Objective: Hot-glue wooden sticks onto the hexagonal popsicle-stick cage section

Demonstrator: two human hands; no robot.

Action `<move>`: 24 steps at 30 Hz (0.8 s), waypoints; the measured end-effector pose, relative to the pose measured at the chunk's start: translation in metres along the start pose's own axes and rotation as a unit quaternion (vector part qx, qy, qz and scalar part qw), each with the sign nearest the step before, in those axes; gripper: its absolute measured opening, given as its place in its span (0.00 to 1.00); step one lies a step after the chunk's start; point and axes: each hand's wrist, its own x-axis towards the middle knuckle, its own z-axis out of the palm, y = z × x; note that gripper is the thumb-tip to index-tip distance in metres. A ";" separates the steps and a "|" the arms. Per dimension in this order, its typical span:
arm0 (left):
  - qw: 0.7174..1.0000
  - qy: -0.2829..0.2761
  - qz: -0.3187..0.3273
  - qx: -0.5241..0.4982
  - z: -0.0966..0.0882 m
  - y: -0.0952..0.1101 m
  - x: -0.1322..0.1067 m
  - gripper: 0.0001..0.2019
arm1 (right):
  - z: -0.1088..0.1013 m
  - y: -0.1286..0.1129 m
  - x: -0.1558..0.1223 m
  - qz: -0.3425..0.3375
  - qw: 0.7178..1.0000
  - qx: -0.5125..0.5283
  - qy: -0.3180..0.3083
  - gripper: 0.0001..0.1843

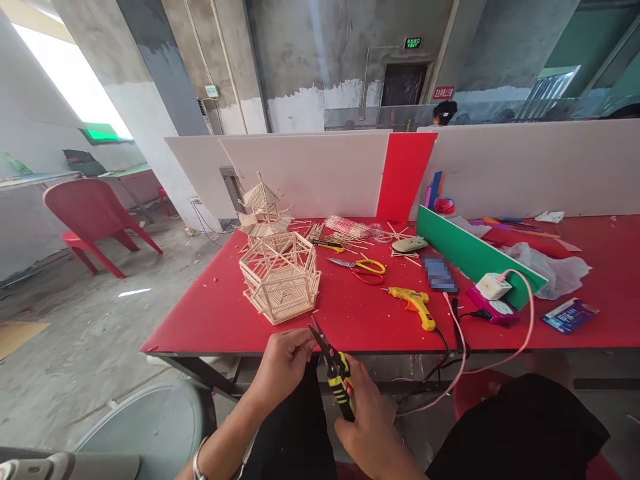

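Note:
My right hand (369, 417) is wrapped round a pair of black-and-yellow pliers (339, 387), whose narrow jaws point up and to the left, slightly apart. Close beside the jaws, the fingers of my left hand (284, 363) are pinched together; whatever is between them is too small to make out. Both hands are at the table's front edge, above my lap. Just beyond them stands a hexagonal frame of thin wooden sticks (283, 287) with a slatted floor. Behind it rises a tiered stick pagoda model (263, 200).
On the red table (200, 320) lie yellow-handled scissors (367, 267), a utility knife (327, 245), loose sticks (350, 227), a yellow glue gun (413, 303) and a phone (440, 273). A green board (475, 253) stands near a power strip (493, 307) with trailing cords.

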 end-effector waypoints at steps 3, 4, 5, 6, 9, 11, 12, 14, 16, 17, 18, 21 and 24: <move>0.998 -0.012 -0.045 -0.038 0.003 -0.006 -0.001 0.16 | 0.009 0.008 -0.002 -0.009 0.998 -0.060 0.026 0.48; 0.997 -0.014 -0.059 -0.045 0.004 -0.007 -0.002 0.16 | 0.010 0.009 -0.002 -0.017 0.996 -0.078 0.039 0.48; 0.996 -0.014 -0.071 -0.049 0.004 -0.007 -0.002 0.15 | 0.011 0.009 -0.002 -0.024 0.994 -0.095 0.053 0.47; 0.996 -0.013 -0.079 -0.048 0.004 -0.007 -0.002 0.15 | 0.012 0.008 -0.002 -0.031 0.992 -0.108 0.065 0.47; 0.995 -0.013 -0.087 -0.034 0.001 0.002 -0.003 0.17 | 0.009 0.006 0.004 -0.020 0.985 -0.143 0.098 0.41; 0.996 -0.021 -0.085 -0.022 -0.002 0.010 -0.003 0.18 | 0.003 0.006 0.009 0.005 0.982 -0.151 0.113 0.36; 0.996 -0.027 -0.081 -0.022 -0.003 0.012 -0.003 0.18 | -0.001 0.006 0.011 0.017 0.983 -0.140 0.113 0.36; 0.996 -0.030 -0.074 -0.040 -0.005 0.014 -0.002 0.18 | -0.012 0.006 0.015 0.031 0.993 -0.082 0.076 0.39; 0.994 -0.015 -0.078 -0.076 -0.006 0.011 0.000 0.17 | -0.026 0.003 0.019 0.040 0.999 -0.020 0.014 0.41; 0.992 -0.001 -0.082 -0.095 -0.005 0.008 0.001 0.16 | -0.033 0.001 0.022 0.045 0.999 -0.016 -0.004 0.41; 0.990 0.013 -0.086 -0.110 -0.005 0.004 0.001 0.14 | -0.039 -0.001 0.027 0.050 0.998 -0.039 -0.006 0.41; 0.991 0.049 -0.062 -0.110 -0.005 -0.004 0.002 0.12 | -0.055 -0.006 0.050 0.071 0.971 -0.217 0.071 0.39; 0.995 0.076 -0.005 -0.059 -0.009 -0.009 0.002 0.11 | -0.062 -0.006 0.080 0.097 0.935 -0.326 0.102 0.35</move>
